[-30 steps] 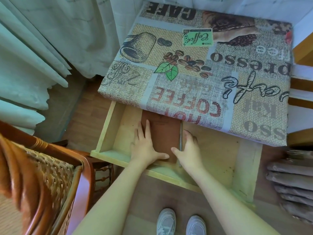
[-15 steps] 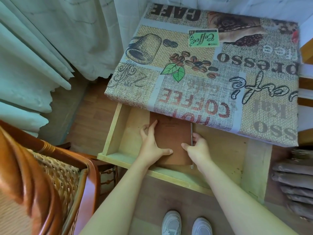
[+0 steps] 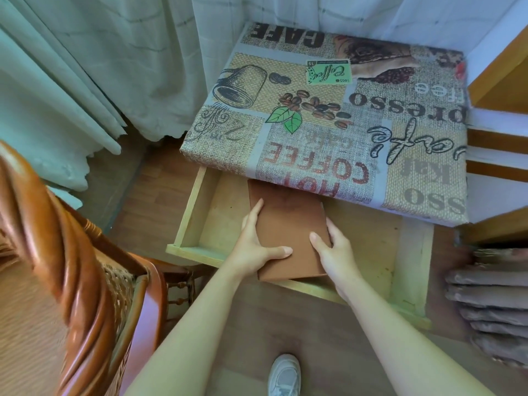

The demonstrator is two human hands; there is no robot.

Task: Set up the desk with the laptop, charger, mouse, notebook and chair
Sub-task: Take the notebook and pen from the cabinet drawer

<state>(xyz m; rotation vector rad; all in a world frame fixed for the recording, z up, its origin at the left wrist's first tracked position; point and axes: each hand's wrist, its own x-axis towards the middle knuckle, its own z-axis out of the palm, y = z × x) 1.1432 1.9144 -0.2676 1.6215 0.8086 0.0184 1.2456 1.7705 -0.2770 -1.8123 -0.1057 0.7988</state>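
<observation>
Brown notebook [image 3: 288, 232] lies lengthwise in the open drawer [image 3: 188, 212], far end under the desk [image 3: 343, 115]; left hand [image 3: 255, 247] and right hand [image 3: 335, 252] clasp its sides.

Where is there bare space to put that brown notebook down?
The whole desk top under its coffee-print cloth is bare. The open drawer has free floor either side of the notebook; both hands crowd its middle.
</observation>
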